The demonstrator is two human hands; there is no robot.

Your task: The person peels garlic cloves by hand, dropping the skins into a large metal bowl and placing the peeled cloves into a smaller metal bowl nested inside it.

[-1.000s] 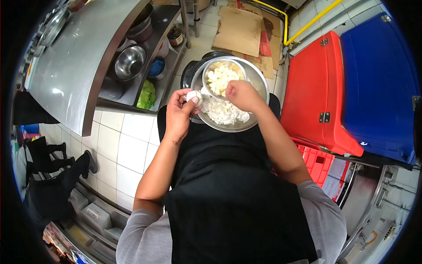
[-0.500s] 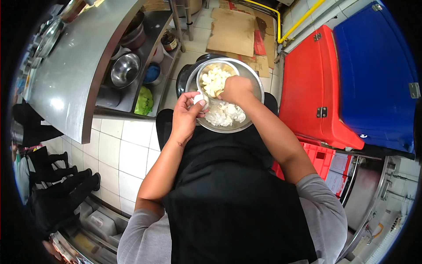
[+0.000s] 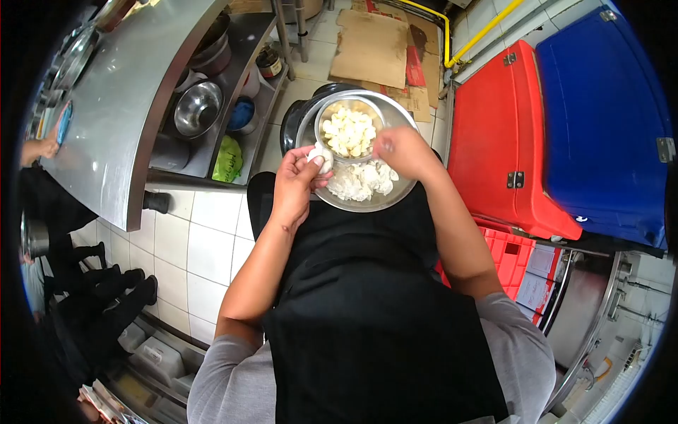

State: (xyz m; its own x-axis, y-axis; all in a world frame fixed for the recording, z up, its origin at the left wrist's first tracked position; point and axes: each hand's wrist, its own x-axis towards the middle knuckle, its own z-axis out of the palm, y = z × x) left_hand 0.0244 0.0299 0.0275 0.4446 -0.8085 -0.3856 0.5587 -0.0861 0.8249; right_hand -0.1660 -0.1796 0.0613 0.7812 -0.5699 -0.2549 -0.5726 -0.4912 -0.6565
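My left hand [image 3: 296,177] is closed round a white garlic bulb [image 3: 322,158], thumb on top, over the left side of a wide metal bowl [image 3: 411,119]. Inside that bowl sits a smaller metal bowl [image 3: 324,110] with many peeled garlic cloves [image 3: 348,131]. Loose pale garlic skins and pieces [image 3: 361,181] lie in the wide bowl on the near side. My right hand [image 3: 405,153] hovers by the small bowl's right edge. Its fingers are curled and slightly blurred, and whatever they may hold is hidden.
At left stands a steel table [image 3: 113,99]; shelves beside it hold a metal bowl [image 3: 198,109] and a green bag [image 3: 227,160]. A red chest [image 3: 491,141] and a blue chest [image 3: 600,120] stand at right. Cardboard [image 3: 371,49] covers floor ahead. Another person's hand [image 3: 46,146] is far left.
My right hand has moved out of the small bowl to its right, uncovering more cloves. My left hand still holds the garlic. Another person's hand has appeared at the steel table.
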